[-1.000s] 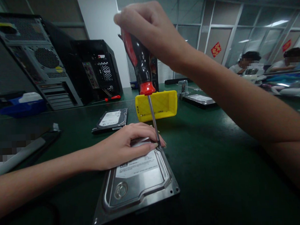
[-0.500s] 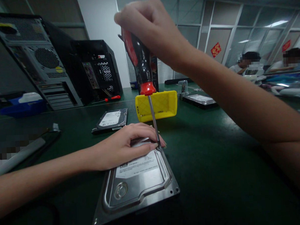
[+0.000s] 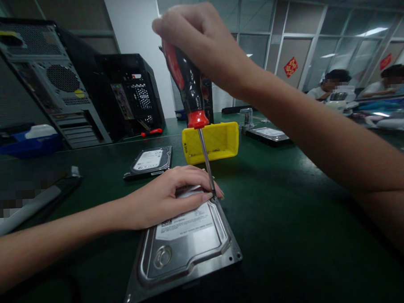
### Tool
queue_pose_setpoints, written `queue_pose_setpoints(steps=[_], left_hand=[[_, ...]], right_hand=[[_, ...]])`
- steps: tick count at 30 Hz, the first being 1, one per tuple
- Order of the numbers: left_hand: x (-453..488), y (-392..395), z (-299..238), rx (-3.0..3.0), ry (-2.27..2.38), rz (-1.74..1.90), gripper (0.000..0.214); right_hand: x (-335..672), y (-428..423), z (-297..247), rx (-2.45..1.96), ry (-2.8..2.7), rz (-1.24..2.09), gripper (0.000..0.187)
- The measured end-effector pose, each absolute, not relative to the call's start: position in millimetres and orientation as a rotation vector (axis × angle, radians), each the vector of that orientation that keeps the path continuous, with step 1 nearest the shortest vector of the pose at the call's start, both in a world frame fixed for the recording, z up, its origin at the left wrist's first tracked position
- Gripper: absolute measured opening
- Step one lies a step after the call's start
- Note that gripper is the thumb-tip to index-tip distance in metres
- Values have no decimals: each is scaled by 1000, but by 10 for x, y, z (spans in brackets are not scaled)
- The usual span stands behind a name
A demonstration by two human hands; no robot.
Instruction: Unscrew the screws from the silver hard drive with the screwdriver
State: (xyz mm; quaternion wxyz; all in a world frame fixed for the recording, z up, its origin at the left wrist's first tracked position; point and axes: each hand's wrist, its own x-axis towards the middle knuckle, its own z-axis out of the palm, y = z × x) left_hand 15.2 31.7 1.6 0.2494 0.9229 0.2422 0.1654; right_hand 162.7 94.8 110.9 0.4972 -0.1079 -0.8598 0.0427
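Note:
My right hand is wrapped around the top of a black and red screwdriver, held nearly upright. Its shaft runs down to the far right edge of a silver hard drive, which lies label up on the green table. My left hand grips the drive's far end, thumb and fingers bent across it on both sides of the screwdriver's tip. Those fingers hide part of the label and the far edge; whatever the tip bears on is too small to make out.
Behind the drive stands a yellow bin with small bits inside. Another hard drive lies left of it, a third at right. Computer cases and a blue bin stand at left. People sit in the right background.
My right hand and the screwdriver's handle have shifted very slightly left and down. The hard drive and my left hand stay where they were.

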Motion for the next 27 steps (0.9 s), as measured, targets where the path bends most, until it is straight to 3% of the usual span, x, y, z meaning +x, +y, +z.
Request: queue_pose_setpoints(steps=[27], left_hand=[[161,314,25,2525,654,453,19]], right_hand=[[1593,1068,1018,-396,-2066,209,39]])
